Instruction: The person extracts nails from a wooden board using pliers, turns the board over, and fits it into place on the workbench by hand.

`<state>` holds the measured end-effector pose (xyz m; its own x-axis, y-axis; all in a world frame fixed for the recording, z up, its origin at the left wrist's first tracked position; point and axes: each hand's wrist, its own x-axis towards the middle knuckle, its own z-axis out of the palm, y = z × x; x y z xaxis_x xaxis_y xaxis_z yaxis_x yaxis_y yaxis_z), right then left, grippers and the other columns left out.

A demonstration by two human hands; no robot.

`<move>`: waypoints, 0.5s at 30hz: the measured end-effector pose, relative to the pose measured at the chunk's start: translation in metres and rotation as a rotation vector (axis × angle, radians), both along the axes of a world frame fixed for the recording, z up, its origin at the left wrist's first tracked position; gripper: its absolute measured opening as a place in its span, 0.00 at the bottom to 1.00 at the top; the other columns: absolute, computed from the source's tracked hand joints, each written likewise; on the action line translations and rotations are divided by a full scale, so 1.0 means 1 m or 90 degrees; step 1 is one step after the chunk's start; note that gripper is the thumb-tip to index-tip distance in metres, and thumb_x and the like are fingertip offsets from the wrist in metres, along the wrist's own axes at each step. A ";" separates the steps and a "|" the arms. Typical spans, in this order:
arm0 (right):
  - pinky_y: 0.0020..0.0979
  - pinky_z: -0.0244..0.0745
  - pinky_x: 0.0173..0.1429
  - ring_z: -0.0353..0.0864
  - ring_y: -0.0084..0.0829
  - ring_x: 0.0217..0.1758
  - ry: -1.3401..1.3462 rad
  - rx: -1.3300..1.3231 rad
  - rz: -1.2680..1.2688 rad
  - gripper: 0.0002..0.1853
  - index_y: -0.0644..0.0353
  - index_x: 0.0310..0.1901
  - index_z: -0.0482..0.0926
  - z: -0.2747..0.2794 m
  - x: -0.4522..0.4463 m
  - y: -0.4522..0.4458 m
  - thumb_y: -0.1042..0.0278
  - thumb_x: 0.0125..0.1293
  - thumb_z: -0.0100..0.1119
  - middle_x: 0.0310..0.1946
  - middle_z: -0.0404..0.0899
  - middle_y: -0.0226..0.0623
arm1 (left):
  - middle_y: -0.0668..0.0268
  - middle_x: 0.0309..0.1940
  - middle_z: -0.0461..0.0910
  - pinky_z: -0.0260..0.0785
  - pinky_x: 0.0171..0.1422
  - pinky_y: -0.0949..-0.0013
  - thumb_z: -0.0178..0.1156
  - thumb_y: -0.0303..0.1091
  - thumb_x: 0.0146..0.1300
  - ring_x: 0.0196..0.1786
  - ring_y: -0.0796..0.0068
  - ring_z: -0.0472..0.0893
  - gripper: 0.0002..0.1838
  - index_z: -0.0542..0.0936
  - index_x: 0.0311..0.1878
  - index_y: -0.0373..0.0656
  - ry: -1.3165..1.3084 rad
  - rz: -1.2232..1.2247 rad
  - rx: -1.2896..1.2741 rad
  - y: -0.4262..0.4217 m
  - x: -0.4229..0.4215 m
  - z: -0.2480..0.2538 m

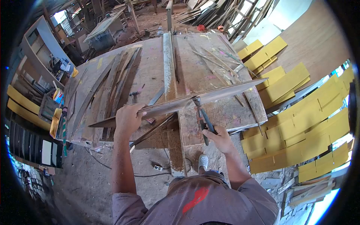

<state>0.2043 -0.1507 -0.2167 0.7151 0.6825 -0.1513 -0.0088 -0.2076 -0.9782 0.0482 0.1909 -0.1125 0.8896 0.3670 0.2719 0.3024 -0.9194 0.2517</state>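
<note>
A long, narrow wooden board [168, 106] stands on edge across the worktable, slanting up to the right. My left hand [128, 118] is closed around it toward its left end. My right hand [219, 139] grips the handles of a pair of pincers [200, 112], whose jaws are at the board's edge near its middle. Whether the jaws hold a nail is too small to tell. Below the board runs a long metal-faced beam [170, 71], dusted with sawdust. A hammer [134, 96] lies on the table beyond my left hand.
Wooden strips [123, 71] lie along the left of the worktable [150, 52], with thin sticks [215, 62] on its right. Yellow panels [296, 127] spread over the right side. A cable [146, 175] crosses the floor. Scrap timber [213, 17] is piled behind.
</note>
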 end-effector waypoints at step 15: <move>0.41 0.75 0.38 0.81 0.34 0.32 -0.290 -0.181 -0.056 0.22 0.68 0.48 0.79 0.048 -0.006 -0.002 0.50 0.78 0.61 0.28 0.79 0.41 | 0.57 0.31 0.87 0.76 0.41 0.53 0.72 0.44 0.63 0.34 0.49 0.86 0.13 0.89 0.39 0.44 -0.104 -0.035 0.051 -0.011 -0.006 -0.003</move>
<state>0.1984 -0.1523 -0.1683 0.8036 0.5950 0.0167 0.3734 -0.4821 -0.7926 0.0423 0.1800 -0.1154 0.8495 0.2909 0.4401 0.2128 -0.9523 0.2187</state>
